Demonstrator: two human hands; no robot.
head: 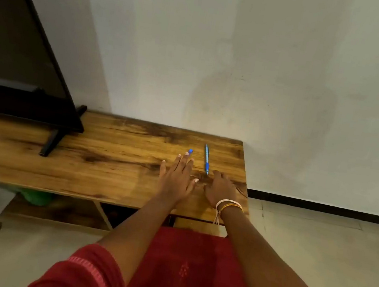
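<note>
A blue pen [206,159] lies on the wooden table [113,157] near its right end, tip toward me. A small blue cap [190,151] lies to its left. My left hand [177,177] is stretched flat over the table with straight fingers, its fingertips just short of the cap. My right hand [220,190] hovers by the pen's near tip with fingers loosely bent, holding nothing. White and orange threads circle my right wrist.
A black TV [22,47] on a stand [52,141] fills the table's left part. The wall rises right behind the table. Below, a shelf holds a green object [34,197]. Tiled floor lies to the right.
</note>
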